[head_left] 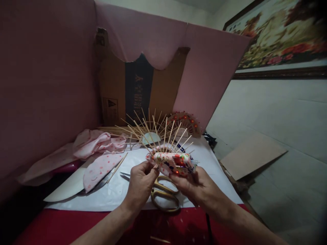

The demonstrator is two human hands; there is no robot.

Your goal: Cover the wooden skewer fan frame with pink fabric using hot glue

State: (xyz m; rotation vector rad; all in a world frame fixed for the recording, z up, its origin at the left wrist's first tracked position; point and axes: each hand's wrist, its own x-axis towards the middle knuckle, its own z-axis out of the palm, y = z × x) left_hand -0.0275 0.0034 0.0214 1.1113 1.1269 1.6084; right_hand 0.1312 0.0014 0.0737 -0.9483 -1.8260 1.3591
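Note:
My right hand (195,185) is wrapped around a glue gun (175,162) covered in a colourful pattern, with a small red light glowing on its underside. The fingers of my left hand (141,182) are pinched together at the gun's left end; what they pinch is too small to make out. Just behind the gun stands a fan of thin wooden skewers (158,131) radiating from a round pale disc. Gold-handled scissors (163,194) lie on the white sheet (114,190) under my hands.
Pink dotted cloth (98,146) is heaped at the left, with loose skewers beside it. A second skewer fan with red beads (185,122) stands behind. Pink-covered cardboard walls (143,85) enclose the back and left. A board (251,154) lies on the floor at right.

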